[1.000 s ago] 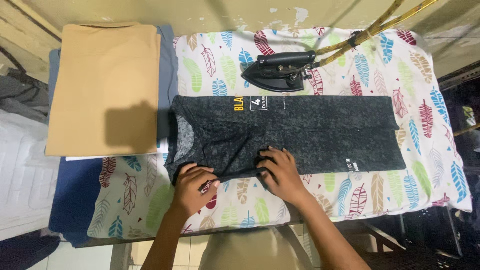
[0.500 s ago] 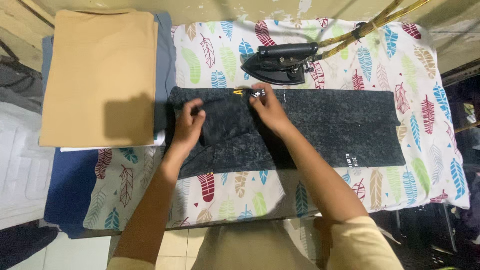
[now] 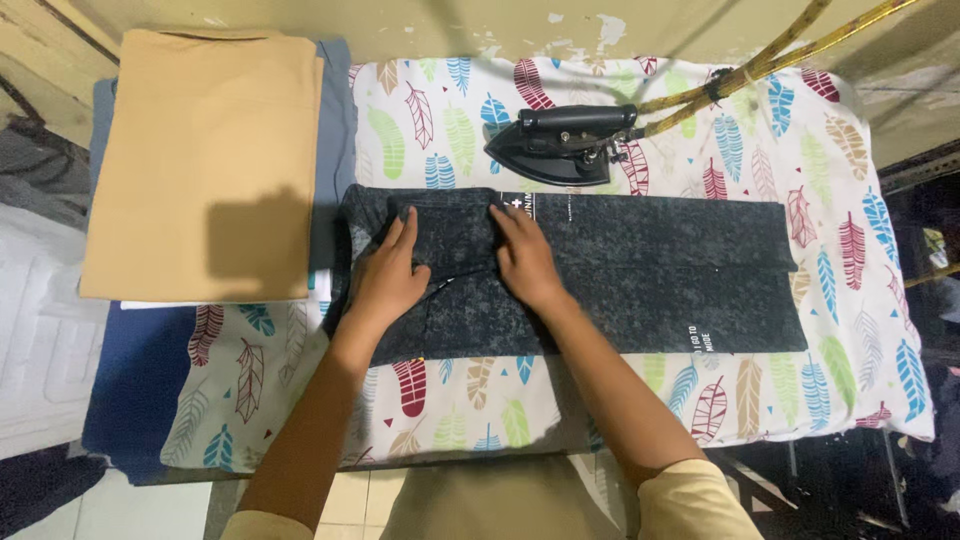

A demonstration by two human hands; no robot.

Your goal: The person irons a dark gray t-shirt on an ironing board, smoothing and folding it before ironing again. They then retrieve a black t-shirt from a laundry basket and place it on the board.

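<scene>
- Under both palms, a dark grey mottled folded garment (image 3: 640, 275) is lying flat on the ironing surface, its long axis running left to right across the view.
- On its left end, the left hand (image 3: 392, 272) is resting open, fingers spread and pointing away from the person, pressing the cloth and gripping nothing.
- Just beside it, toward the middle of the cloth, the right hand (image 3: 522, 258) is also lying open and flat, fingers reaching toward the far edge; the two hands are sitting close together with a small fold line between them.
- Rightward from the right hand, most of the garment's length is stretching away uncovered, so the right hand is the nearer one to that long free part.
- Beyond the far edge, a black flat iron (image 3: 560, 143) is sitting on the white leaf-patterned cover (image 3: 850, 170), near the right hand's fingertips but apart from them.
- Off to the left, a tan folded cloth (image 3: 200, 150) is lying on a stack, near the left hand.
</scene>
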